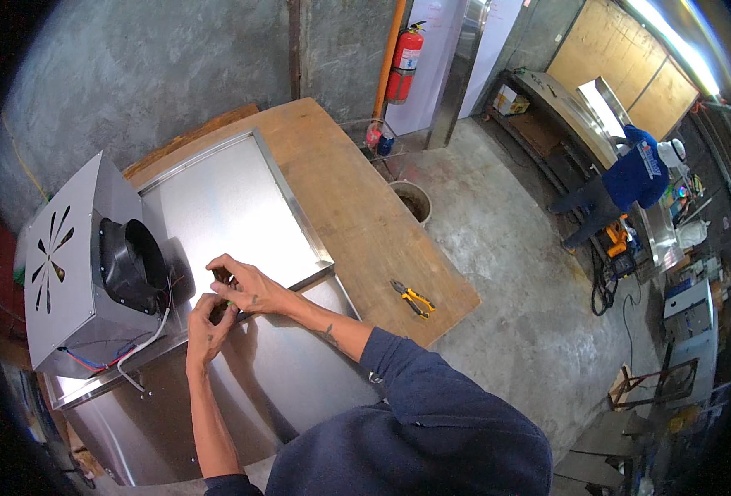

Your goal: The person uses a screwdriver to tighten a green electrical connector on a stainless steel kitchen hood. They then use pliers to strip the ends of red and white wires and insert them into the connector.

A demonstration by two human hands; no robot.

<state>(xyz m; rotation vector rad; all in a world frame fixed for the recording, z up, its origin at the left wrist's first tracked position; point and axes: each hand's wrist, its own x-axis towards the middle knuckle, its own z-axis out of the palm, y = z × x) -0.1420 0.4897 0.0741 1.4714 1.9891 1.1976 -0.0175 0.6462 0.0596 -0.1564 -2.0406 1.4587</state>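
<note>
My left hand [207, 331] and my right hand [254, 291] meet over the front edge of a shiny stainless steel hood [291, 355]. The fingers of both are bent and pinched round something small and dark with a bit of green; what it is I cannot make out. Left of them stands a grey metal blower box [76, 248] with a slotted flower pattern and a black round duct collar [138, 263]. A white cable [152, 337] hangs from beside the collar, its end over the steel. Red and blue wires [93, 362] show at the box's lower edge.
Pliers [413, 299] with yellow-black handles lie on the wooden table [365, 223], right of the hood. Beyond its edge stands a bucket [413, 201]. A fire extinguisher [407, 62] hangs at the wall. Another person [634, 174] bends over a far workbench [568, 107].
</note>
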